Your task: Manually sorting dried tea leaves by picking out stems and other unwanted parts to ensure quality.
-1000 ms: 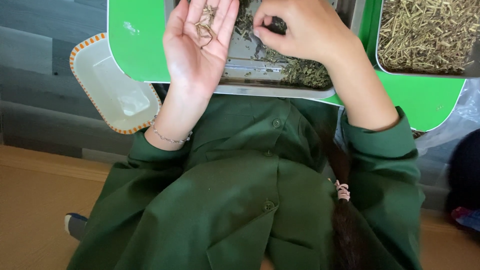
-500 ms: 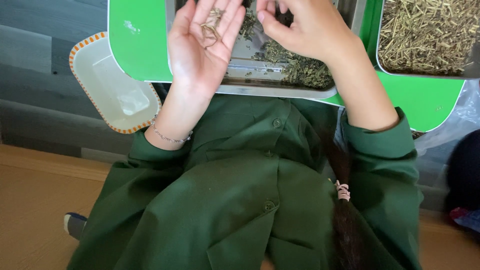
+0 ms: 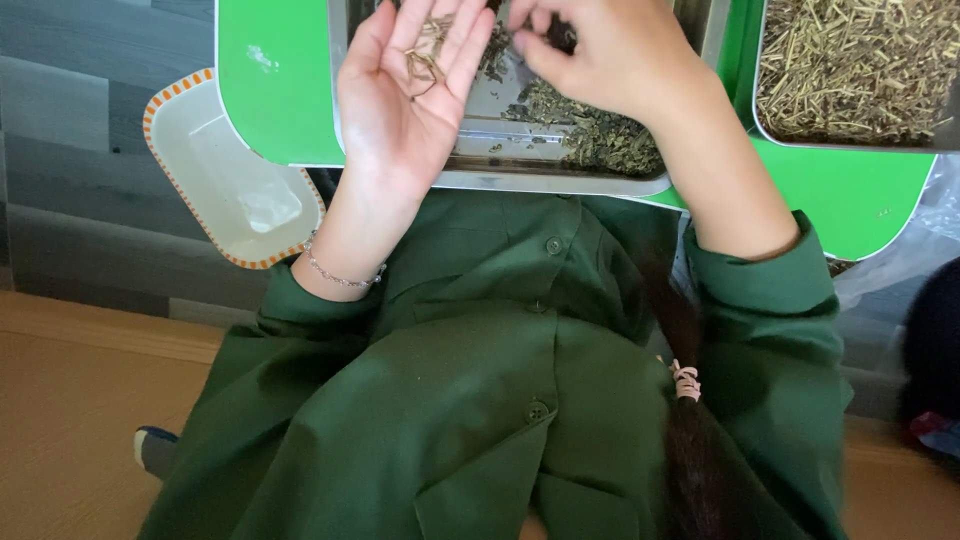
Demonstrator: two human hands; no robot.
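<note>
Thin dry stems [image 3: 425, 60]: small tan cluster lying loose across fingers of your upturned left hand [image 3: 405, 100], above metal tray [image 3: 560, 180]. Dark green dried leaves [image 3: 595, 135]: crumbled heap on tray floor, near front rim; pinch of same between your right hand [image 3: 610, 55] fingertips.

Top edge crops left hand [image 3: 405, 110] fingertips and steel tray [image 3: 560, 182]; right hand [image 3: 610, 55] pinch blurred, contents unclear; stem tray [image 3: 850, 145] cut right.

Bare metal at the near centre of the steel tray [image 3: 560, 183] offers access. Left hand [image 3: 405, 110], right hand [image 3: 610, 60] and leaf pile [image 3: 600, 140] obstruct the remainder.
</note>
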